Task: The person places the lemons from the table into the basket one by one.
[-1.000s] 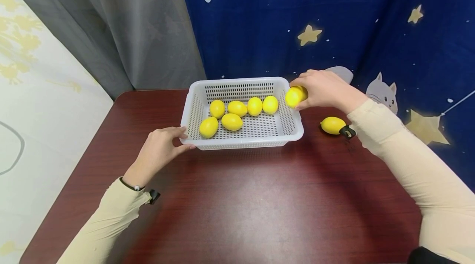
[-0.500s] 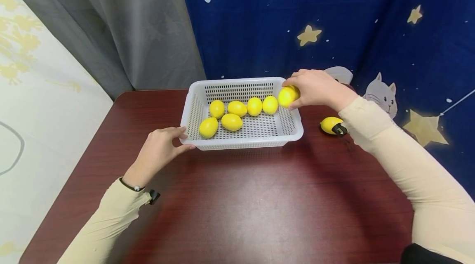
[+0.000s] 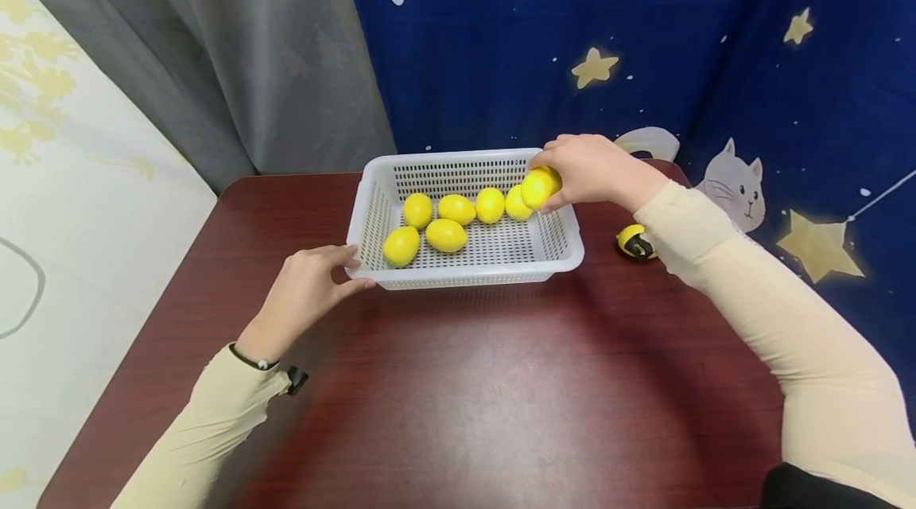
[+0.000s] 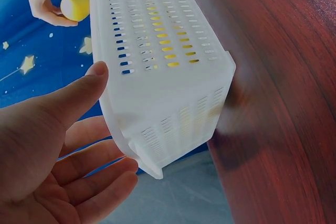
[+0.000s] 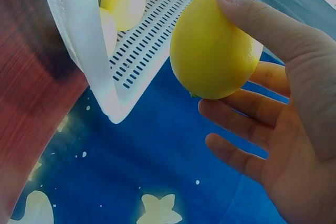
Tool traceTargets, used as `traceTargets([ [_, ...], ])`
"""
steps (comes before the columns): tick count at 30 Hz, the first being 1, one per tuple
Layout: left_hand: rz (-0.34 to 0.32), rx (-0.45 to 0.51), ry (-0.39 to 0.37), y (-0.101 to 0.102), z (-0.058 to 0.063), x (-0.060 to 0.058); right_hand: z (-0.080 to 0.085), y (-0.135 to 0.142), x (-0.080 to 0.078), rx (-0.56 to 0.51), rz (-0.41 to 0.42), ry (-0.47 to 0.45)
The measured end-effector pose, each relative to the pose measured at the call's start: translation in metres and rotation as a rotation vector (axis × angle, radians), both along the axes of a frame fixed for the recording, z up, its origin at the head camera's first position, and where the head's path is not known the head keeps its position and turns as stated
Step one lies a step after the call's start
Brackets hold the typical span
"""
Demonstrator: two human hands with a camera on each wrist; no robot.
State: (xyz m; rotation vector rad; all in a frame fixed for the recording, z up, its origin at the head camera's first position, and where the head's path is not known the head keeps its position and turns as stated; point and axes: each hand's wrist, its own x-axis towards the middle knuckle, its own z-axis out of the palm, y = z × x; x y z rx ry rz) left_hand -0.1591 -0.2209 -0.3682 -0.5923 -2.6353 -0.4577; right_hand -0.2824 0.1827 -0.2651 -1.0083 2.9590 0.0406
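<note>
A white perforated plastic basket (image 3: 472,276) stands on the table with several yellow lemons (image 3: 446,235) lying on its bottom. At the basket's left front corner, my left hand (image 3: 295,296) grips the rim, thumb on one side and fingers on the other. My right hand (image 3: 592,167) holds another lemon (image 3: 540,188) between thumb and fingers, over the right part of the basket. In the right wrist view this lemon (image 5: 210,51) fills the grip, its small green tip facing down. It overlaps the rightmost lemon in the basket in the head view.
One more lemon (image 3: 630,237) lies on the dark red wooden table (image 3: 487,390) right of the basket, partly hidden by the right wrist's black strap. A blue star-patterned curtain (image 3: 472,48) and a grey curtain (image 3: 300,56) hang behind the table.
My right hand has moved left with its lemon, from the basket's right rim to over the inside. The left hand and the basket have stayed in place.
</note>
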Motion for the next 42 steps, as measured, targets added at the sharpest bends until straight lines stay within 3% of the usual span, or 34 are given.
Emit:
traceTargets([
  [42,0.006,-0.001,-0.015,-0.001,-0.001,-0.001,-0.009,-0.045,-0.019,0.020,0.097,-0.045],
])
